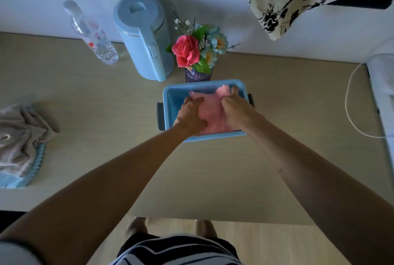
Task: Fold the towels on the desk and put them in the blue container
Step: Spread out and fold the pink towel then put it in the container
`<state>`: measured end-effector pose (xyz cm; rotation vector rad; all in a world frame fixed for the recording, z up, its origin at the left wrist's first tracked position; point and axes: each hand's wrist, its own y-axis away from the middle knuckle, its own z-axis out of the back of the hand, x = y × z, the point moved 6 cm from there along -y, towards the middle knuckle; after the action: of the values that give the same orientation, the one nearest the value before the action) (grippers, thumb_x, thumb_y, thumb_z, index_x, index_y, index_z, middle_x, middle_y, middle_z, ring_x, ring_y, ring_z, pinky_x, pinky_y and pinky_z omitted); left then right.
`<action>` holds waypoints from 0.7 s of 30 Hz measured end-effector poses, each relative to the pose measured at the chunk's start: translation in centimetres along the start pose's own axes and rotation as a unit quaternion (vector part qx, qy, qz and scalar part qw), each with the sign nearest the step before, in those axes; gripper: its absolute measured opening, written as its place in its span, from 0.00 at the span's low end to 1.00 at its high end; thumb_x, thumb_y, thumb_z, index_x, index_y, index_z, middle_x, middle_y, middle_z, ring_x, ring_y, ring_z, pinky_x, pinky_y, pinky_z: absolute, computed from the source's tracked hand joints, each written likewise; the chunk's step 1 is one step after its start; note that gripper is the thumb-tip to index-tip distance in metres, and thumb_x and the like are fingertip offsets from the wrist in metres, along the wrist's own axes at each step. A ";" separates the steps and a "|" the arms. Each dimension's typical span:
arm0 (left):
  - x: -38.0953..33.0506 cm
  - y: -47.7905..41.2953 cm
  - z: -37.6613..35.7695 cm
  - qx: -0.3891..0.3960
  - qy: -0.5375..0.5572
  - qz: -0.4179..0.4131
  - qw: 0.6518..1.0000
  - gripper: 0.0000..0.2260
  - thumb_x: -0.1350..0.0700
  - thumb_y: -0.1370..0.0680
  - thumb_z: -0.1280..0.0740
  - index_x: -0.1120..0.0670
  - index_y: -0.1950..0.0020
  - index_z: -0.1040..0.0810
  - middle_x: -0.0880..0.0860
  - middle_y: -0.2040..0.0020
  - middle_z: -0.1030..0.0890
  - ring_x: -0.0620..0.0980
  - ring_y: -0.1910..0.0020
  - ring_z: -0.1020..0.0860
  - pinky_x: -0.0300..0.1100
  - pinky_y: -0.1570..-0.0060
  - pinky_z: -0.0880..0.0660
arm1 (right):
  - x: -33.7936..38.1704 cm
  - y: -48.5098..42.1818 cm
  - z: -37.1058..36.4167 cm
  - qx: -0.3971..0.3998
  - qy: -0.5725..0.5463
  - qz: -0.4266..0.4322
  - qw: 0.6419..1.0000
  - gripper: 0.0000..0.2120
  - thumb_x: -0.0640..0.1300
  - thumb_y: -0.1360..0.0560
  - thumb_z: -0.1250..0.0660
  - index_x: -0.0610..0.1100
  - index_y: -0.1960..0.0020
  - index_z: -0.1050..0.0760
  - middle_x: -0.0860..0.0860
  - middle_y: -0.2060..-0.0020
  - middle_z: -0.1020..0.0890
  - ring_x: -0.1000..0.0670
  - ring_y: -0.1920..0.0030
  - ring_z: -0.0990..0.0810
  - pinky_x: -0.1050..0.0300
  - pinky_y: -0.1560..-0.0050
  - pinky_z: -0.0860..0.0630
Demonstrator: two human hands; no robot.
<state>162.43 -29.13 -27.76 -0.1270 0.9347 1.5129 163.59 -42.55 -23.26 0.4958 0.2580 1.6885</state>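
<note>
step: seating pink towel [211,113] in blue container [168,102] | left hand [190,115] and right hand [236,113] pressing it, fingers spread flat, gripping nothing | next: crumpled towel pile [20,143] lying far left on counter [277,168], left hand sitting nearer

A folded pink towel [210,113] lies in the blue plastic container [168,102] mid-table [277,104]; behind it stands a flower vase [198,75], crumpled beige towels [20,139] far left.

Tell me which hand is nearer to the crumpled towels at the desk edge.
Left. The left hand presses the pink towel on the side toward the crumpled towels; the right hand is farther away.
</note>
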 end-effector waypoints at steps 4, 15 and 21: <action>0.0 -1.1 -1.1 0.020 -0.039 -0.011 0.999 0.35 0.60 0.28 0.27 0.53 0.22 0.35 0.60 0.22 0.41 0.60 0.24 0.35 0.47 0.28 0.35 | -0.2 -1.3 -2.0 0.020 0.024 -0.010 0.999 0.28 0.28 0.24 0.41 0.35 0.24 0.39 0.36 0.27 0.41 0.36 0.38 0.23 0.47 0.38 0.26; 1.2 -1.3 -0.7 0.017 -0.068 0.007 0.998 0.37 0.57 0.30 0.24 0.50 0.24 0.35 0.60 0.30 0.35 0.65 0.35 0.26 0.54 0.35 0.26 | 0.2 -1.4 -2.8 -0.058 0.120 0.035 0.990 0.18 0.32 0.26 0.33 0.39 0.37 0.26 0.39 0.28 0.40 0.37 0.34 0.29 0.43 0.37 0.28; 0.5 -2.3 -1.2 0.028 -0.200 -0.062 0.977 0.23 0.53 0.30 0.23 0.53 0.37 0.22 0.57 0.37 0.27 0.58 0.35 0.28 0.53 0.40 0.23 | 0.6 -3.6 -4.8 -0.001 0.223 0.086 0.971 0.18 0.37 0.23 0.37 0.41 0.34 0.24 0.40 0.31 0.31 0.37 0.28 0.33 0.45 0.26 0.39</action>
<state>163.78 -29.79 -29.94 0.1538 0.6325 1.3294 164.50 -40.80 -28.92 0.1298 0.5518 1.9592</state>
